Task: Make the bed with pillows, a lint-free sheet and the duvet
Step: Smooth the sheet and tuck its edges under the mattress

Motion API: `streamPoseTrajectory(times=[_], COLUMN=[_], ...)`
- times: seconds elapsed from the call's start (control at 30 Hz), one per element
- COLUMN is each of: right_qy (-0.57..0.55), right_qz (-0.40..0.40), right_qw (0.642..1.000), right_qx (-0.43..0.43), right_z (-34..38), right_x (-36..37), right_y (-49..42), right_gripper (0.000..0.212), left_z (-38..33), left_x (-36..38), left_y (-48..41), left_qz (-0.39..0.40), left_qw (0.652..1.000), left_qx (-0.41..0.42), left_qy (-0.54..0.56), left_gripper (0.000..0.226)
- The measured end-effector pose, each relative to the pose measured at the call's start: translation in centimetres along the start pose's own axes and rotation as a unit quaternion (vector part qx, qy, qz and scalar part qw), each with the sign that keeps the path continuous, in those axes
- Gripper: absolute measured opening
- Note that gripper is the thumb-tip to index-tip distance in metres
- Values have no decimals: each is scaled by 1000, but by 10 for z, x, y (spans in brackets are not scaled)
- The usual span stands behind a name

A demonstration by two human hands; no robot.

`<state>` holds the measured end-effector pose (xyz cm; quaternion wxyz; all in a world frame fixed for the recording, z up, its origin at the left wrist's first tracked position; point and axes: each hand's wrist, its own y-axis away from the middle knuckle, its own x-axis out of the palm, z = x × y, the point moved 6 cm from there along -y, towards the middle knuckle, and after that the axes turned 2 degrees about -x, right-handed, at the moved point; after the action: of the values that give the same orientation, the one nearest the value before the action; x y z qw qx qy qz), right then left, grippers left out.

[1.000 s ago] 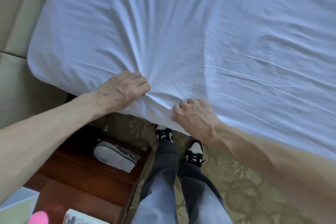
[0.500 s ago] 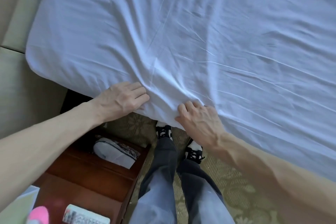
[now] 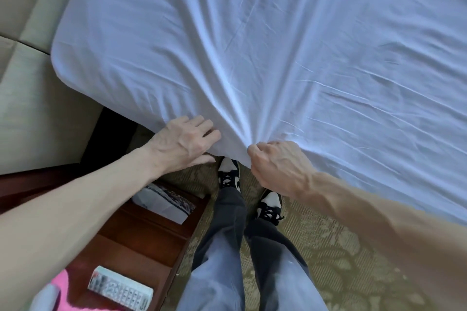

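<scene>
**Right hand now bunches the sheet**

Half a second ago its fingers lay flat. Now they curl into a fist, pinching a gather of the white sheet at the near edge of the bed it covers, with creases fanning away. Just beside it the left hand rests on that edge, fingers straight and close together.
</scene>
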<state>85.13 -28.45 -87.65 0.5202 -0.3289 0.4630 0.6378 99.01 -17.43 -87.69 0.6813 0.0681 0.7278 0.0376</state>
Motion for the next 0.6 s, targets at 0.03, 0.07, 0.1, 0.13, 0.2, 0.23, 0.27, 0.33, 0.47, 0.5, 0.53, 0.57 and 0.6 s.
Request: streamPoseTrajectory(times=[0.03, 0.07, 0.1, 0.13, 0.2, 0.23, 0.27, 0.33, 0.47, 0.5, 0.53, 0.57, 0.6], right_qy=[7, 17, 27, 32, 32, 29, 28, 20, 16, 39, 54, 52, 33], right_qz=[7, 17, 28, 17, -69, -121, -162, -164, -2, 30, 66, 101, 125], right_qw=[1000, 1000, 999, 999, 997, 992, 986, 983, 999, 999, 991, 976, 963], right_qx=[-11, -19, -19, -21, -22, -11, 12, 83, 49, -24, -107, -183, -237], right_z=[-1, -2, -3, -5, -9, -13, -21, -39, -26, -8, 12, 31, 44], right_x=[-1, -1, -2, -6, -24, -34, -40, -45, -10, 0, 9, 16, 18], right_y=[-3, -6, -9, -12, -14, -16, -21, -35, -60, -61, -59, -56, -54], right_gripper=[34, 29, 24, 20, 17, 19, 24, 51, 88, 87, 83, 75, 65], left_z=[-3, -7, -10, -14, -16, -15, -12, -1, 23, 31, 39, 47, 53], left_x=[2, 4, 6, 8, 14, 16, 18, 17, 5, 2, 3, 4, 4], left_y=[-3, -5, -6, -5, 2, 7, 13, 25, 42, 45, 47, 49, 51], left_qz=[-9, -16, -23, -24, -14, -4, 3, 3, -40, -45, -43, -29, -7], left_qw=[1000, 1000, 1000, 999, 998, 998, 998, 999, 997, 994, 990, 984, 977], left_qx=[-4, -2, 5, 22, 60, 68, 66, 44, -58, -94, -128, -165, -206], left_qy=[-10, -14, -14, -11, -3, -2, -5, -8, -30, -37, -45, -52, -51], left_gripper=[25, 13, 14, 21, 24, 20, 16, 10, 22, 27, 31, 35, 39])
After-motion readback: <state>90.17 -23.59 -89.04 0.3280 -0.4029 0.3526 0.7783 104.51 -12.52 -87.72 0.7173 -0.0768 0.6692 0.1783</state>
